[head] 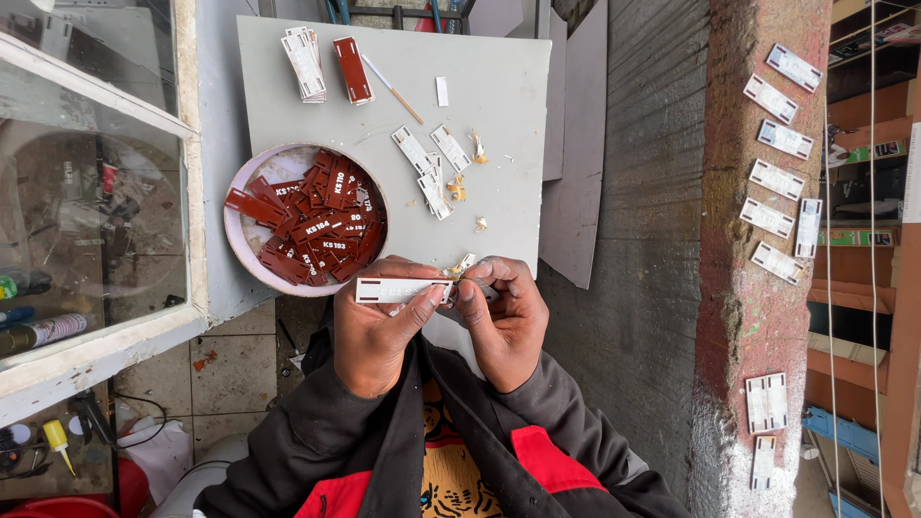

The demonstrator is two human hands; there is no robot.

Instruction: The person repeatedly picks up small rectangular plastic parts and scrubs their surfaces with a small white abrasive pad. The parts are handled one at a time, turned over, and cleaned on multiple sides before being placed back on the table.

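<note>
Holding 1 white tag point(393, 289), 2 hands point(376, 331) grip it.

Whatever my right hand point(507, 321) pinches is buried under my curled fingers; only a dark sliver shows, too small to tell. My left hand point(376, 331) covers the near end of the white tag point(395, 289). Deep in the bowl point(240, 251), the lower red tags point(312, 228) lie under others. The far edge of the desk point(499, 144) is cut off by the frame, and behind the glass point(91, 182) everything blurs.
</note>
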